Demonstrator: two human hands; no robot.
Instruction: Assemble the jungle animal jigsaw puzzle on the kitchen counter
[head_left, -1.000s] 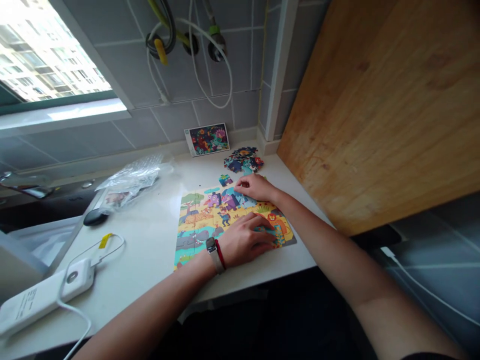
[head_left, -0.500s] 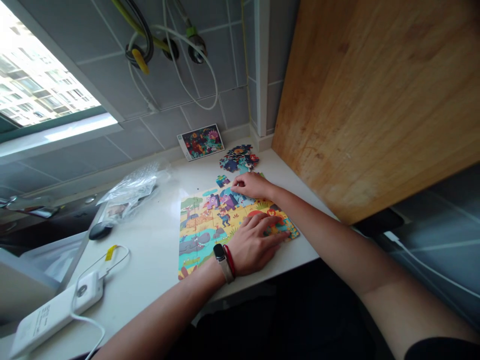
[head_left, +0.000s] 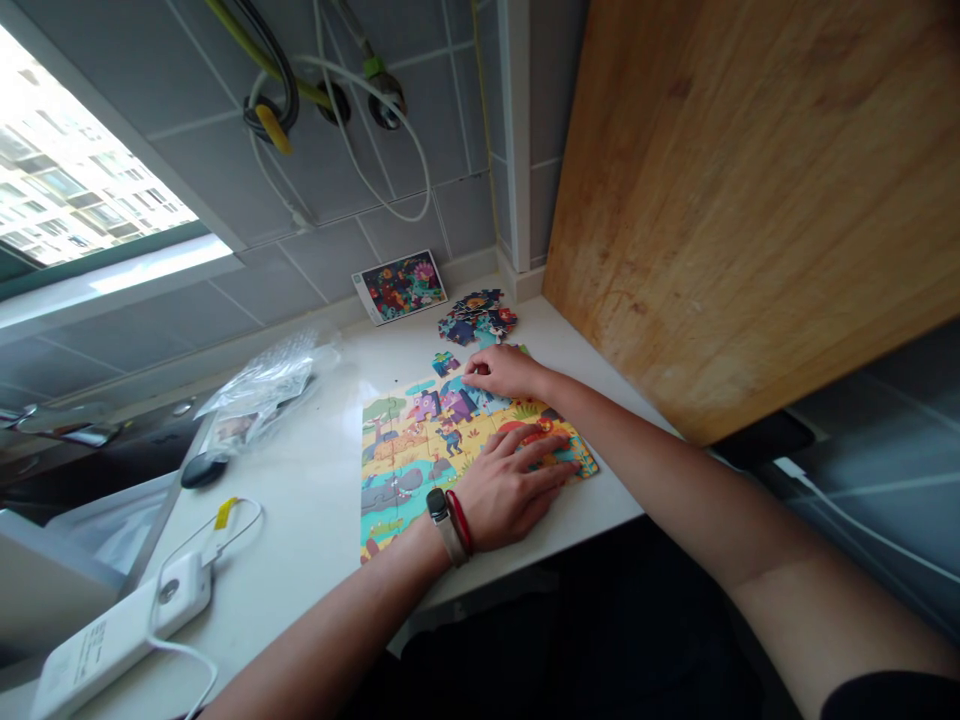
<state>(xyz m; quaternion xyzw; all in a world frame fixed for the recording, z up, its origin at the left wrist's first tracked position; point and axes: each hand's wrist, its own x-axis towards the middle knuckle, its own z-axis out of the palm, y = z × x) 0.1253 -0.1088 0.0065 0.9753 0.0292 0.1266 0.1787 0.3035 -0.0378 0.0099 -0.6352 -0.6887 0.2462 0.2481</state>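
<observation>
A colourful jigsaw puzzle (head_left: 401, 440) with animals, mostly joined, lies on the white countertop. My left hand (head_left: 514, 490) rests flat on its lower right part, fingers spread and holding nothing. At the puzzle's upper edge, my right hand (head_left: 506, 370) is curled, thumb and index finger brought together over a blue area. Whether a piece is between those fingertips is hidden. A loose puzzle piece (head_left: 445, 363) lies just left of the right hand. Behind it is a pile of dark puzzle pieces (head_left: 478, 315).
A picture card (head_left: 401, 287) leans against the tiled wall. Clear plastic packaging (head_left: 262, 385), a black mouse-like object (head_left: 204, 469) and a white power bank (head_left: 124, 640) with a cable lie on the left. A wooden panel (head_left: 720, 200) stands at the right.
Both hands keep nearly the same places on the puzzle. The camera view has shifted slightly; no puzzle piece has visibly moved.
</observation>
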